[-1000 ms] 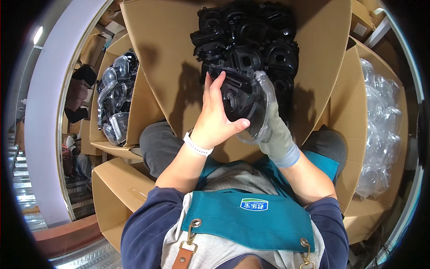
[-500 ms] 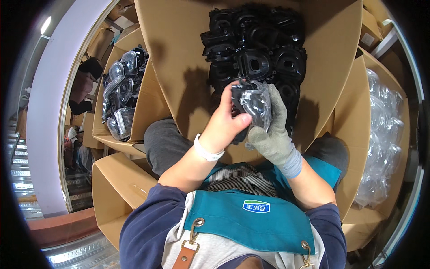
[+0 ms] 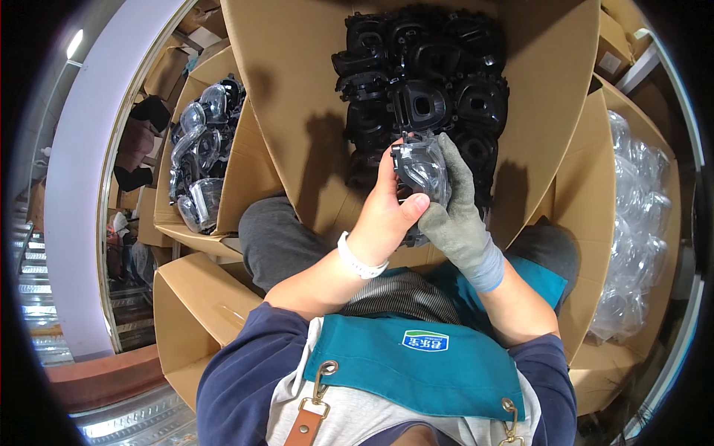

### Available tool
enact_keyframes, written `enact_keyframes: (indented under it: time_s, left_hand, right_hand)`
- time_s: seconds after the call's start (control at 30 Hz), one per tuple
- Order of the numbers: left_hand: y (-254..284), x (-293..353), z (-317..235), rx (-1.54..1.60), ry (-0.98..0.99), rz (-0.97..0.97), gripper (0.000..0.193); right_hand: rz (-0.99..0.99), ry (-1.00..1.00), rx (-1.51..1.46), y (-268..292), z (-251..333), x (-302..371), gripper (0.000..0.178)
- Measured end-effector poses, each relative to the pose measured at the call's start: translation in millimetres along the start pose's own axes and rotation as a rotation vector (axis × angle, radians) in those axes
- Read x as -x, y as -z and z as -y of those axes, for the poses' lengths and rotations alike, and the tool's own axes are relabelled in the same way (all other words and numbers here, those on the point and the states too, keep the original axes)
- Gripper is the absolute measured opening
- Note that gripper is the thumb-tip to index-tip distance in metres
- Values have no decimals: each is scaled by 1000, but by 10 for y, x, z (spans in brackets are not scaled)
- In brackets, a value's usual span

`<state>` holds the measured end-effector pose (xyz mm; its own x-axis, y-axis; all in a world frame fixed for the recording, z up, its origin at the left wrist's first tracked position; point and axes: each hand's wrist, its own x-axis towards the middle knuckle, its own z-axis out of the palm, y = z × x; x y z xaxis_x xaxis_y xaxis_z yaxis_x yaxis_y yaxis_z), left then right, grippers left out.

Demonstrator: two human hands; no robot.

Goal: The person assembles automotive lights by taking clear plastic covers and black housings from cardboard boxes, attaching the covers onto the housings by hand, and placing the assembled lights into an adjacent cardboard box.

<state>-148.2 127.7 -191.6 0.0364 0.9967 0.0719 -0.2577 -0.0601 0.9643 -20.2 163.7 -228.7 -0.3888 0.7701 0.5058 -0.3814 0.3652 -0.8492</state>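
Between both hands is a lamp-like part, a clear plastic cover (image 3: 425,169) set against a black plastic housing (image 3: 396,160). My bare left hand (image 3: 387,212) is closed on the black side, its thumb laid across the lower edge. On the clear side, my right hand (image 3: 455,215) in a grey glove wraps the cover with fingers pointing up. Just beyond the hands, several black plastic housings (image 3: 420,106) lie packed in rows inside a large cardboard box (image 3: 290,89). The palms hide part of the held piece, and I cannot tell whether cover and housing are fully joined.
At left, a cardboard box (image 3: 249,171) holds clear-and-black assembled parts (image 3: 202,201). To the right, another carton (image 3: 580,245) contains stacked clear covers (image 3: 636,223). An open-flapped box (image 3: 197,297) sits at lower left, near my knee (image 3: 271,238).
Both hands have turned the held part, so the clear cover now faces up more squarely. My left wrist has shifted slightly right and toward me.
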Motion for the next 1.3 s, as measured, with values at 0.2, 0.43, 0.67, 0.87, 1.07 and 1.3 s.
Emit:
enact_keyframes:
  time_s: [0.2, 0.43, 0.67, 0.87, 1.07, 1.3]
  left_hand:
    - [-4, -93, 188, 90, -105, -44, 86]
    - [-60, -152, -26, 249, -39, 59, 87]
    - [99, -163, 58, -476, -223, -154, 50]
    - [-45, -39, 156, -398, -207, -246, 38]
    - [31, -318, -13, 556, 56, -642, 61]
    - [-30, -323, -98, 585, -81, -681, 60]
  right_hand:
    - [-63, -99, 200, 48, 90, -32, 74]
    - [-150, -370, -432, -12, 187, -124, 69]
    - [-282, -473, -496, 35, 28, -89, 75]
    - [-433, 125, 298, -7, -49, -126, 105]
    - [-308, 318, 779, -85, 84, 14, 102]
    - [-247, -321, 211, -14, 163, 52, 49]
